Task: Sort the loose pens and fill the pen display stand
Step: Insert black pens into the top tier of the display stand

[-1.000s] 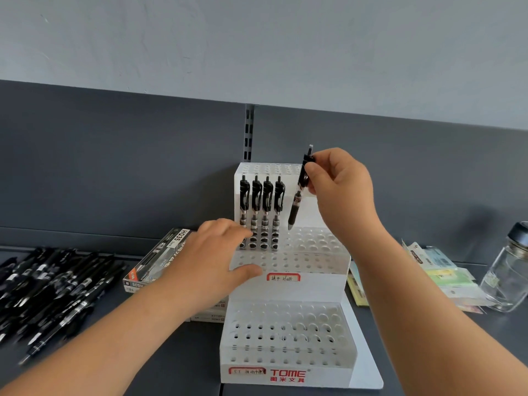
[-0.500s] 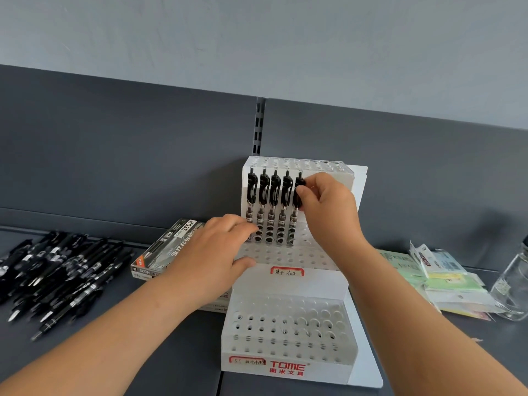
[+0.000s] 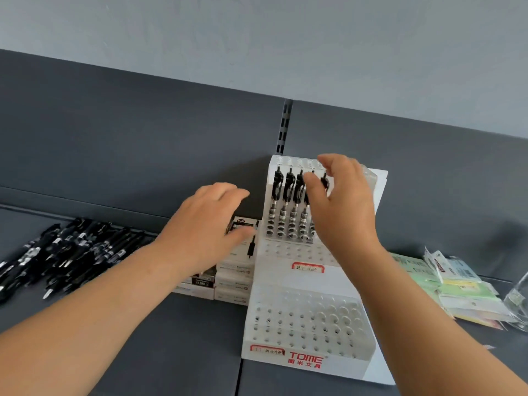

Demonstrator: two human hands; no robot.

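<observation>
**A:** What lies nearest?

**B:** The lowest tier of the white pen display stand (image 3: 340, 365), below the right hand (image 3: 343, 212), with red "TOME" lettering on its front wall. It stands on the dark grey surface (image 3: 171, 352).

**A:** And the hands?

**B:** The left hand (image 3: 205, 224) is released, fingers straight and spread, palm down over a stack of pen boxes (image 3: 233, 284). I cannot tell whether it touches them. The right hand is released too, and grasps nothing. Its thumb and forefinger stand apart at the tops of the pens in the stand.

**A:** Where are those pens?

**B:** A row of black pens (image 3: 285, 195) stands upright in the stand's upper tier, just left of the right hand's thumb. One more shows in the gap between thumb and fingers.

**A:** The loose ones?

**B:** A heap of loose black pens (image 3: 71, 252) lies on the surface well to the left of the left hand.

**A:** Anything to the right?

**B:** Pale green and yellow packets (image 3: 457, 284) lie right of the right forearm, and a clear jar (image 3: 518, 304) is cut off by the edge.

**A:** Beyond?

**B:** A dark grey back panel (image 3: 143, 138) stands behind both hands, and above it a pale wall (image 3: 257, 38).
</observation>
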